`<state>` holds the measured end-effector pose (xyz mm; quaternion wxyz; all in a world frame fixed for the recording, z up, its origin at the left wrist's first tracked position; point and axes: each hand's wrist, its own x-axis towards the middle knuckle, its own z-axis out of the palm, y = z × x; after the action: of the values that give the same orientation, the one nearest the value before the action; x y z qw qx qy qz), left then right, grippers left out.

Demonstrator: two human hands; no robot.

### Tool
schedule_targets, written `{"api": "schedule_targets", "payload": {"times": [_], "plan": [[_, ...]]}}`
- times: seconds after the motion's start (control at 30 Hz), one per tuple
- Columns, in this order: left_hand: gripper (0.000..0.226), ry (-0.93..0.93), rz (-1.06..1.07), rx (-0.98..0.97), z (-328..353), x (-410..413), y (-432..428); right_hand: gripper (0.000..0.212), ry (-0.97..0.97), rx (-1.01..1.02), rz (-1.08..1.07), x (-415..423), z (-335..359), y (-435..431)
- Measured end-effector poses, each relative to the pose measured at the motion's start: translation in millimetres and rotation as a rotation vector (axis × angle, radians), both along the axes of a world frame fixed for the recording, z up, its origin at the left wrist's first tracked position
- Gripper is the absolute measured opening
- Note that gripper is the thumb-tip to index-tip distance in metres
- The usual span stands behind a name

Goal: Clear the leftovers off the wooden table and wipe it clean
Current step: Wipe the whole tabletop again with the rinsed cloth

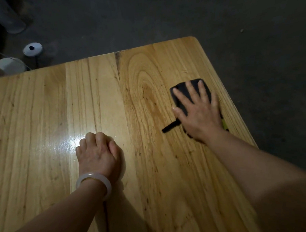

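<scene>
Right hand (200, 113) presses flat, fingers spread, on a black pad (183, 94); well apart, left hand (97, 154) rests curled on the desk (42, 112), contents unclear.

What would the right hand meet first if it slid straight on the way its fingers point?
Nothing that the picture shows. The right hand lies flat on a dark cloth; ahead of its fingers is only bare wooden table up to its far edge.
</scene>
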<state>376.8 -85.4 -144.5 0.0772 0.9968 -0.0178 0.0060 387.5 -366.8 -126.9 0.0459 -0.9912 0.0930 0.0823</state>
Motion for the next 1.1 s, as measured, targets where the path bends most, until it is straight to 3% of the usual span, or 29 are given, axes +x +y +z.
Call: {"api": "schedule_targets", "payload": {"times": [0.17, 0.4, 0.77, 0.9, 1.1], "plan": [[0.032, 0.000, 0.002, 0.003, 0.6, -2.0, 0.8, 0.054, -0.013, -0.003, -0.115, -2.8, -2.3, -26.7], [0.033, 0.004, 0.003, -0.003, 4.6, -1.6, -1.6, 0.056, -0.004, 0.041, -0.167, -53.4, -2.1, 2.6], [0.017, 0.019, 0.007, -0.015, 4.9, -2.9, -4.6, 0.057, -0.077, 0.164, 0.211, -150.1, 0.4, 117.6], [0.016, -0.004, -0.013, -0.010, 6.5, -4.3, -6.6, 0.052, -0.063, 0.242, 0.424, -149.4, 0.2, 129.5], [0.017, 0.065, -0.064, 0.151, -6.2, -2.5, 6.3, 0.048, -0.027, 0.277, 0.523, -112.0, 2.4, 114.8]]}}
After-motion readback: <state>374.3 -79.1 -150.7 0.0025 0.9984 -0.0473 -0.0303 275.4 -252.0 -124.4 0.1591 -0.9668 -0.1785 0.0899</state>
